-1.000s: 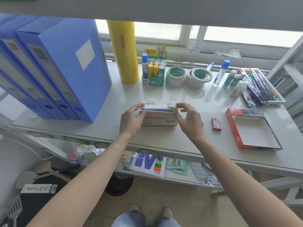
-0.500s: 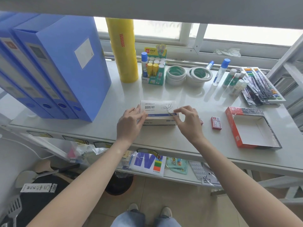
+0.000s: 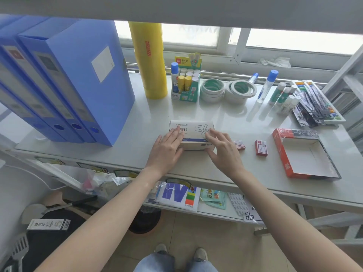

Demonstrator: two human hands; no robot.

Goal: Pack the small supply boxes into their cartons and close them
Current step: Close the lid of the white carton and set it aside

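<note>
A white paper-clip carton (image 3: pixel 193 127) with a blue stripe lies closed on the grey shelf (image 3: pixel 141 122), in the middle near the front edge. My left hand (image 3: pixel 167 150) lies flat on its left end, fingers spread over the lid. My right hand (image 3: pixel 223 150) rests at its right front corner with the fingers apart, holding nothing. Two small red boxes (image 3: pixel 261 147) (image 3: pixel 239 144) lie on the shelf to the right of the carton. Further right sits an open, empty red carton (image 3: pixel 282 156).
Blue file boxes (image 3: pixel 78 79) stand at the left, a yellow roll (image 3: pixel 150 61) behind. A glue-stick display (image 3: pixel 185 81), tape rolls (image 3: pixel 212 90), glue bottles (image 3: pixel 265 86) and a pack of pens (image 3: pixel 316 103) line the back. Cluttered lower shelf below.
The carton's lid flap was tilted up a second ago and now lies flat and shut. Both hands went from pinching its ends to lying on top with spread fingers.
</note>
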